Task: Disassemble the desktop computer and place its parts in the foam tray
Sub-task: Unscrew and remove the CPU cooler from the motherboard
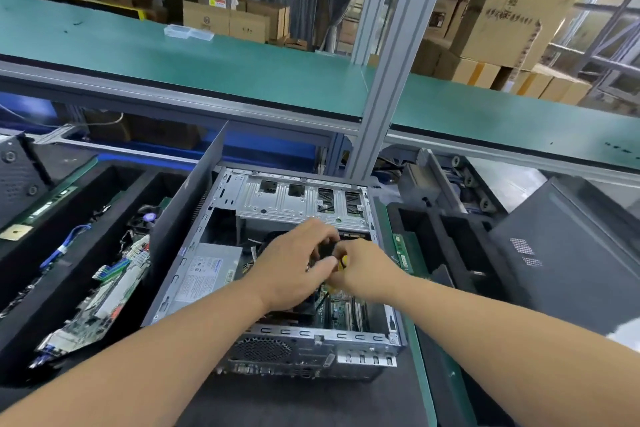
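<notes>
The open desktop computer case lies on its side in front of me, with a silver drive cage at the far end and a grey power supply on its left. Both hands meet over the middle of the case. My left hand curls its fingers around a black part inside the case. My right hand grips a yellow and black tool handle right beside it. The green motherboard shows below the hands. What sits under the hands is hidden.
A black foam tray on the left holds a motherboard, a fan and a blue cable. Another black foam tray with a green memory stick lies on the right, next to a dark side panel. A green shelf runs above.
</notes>
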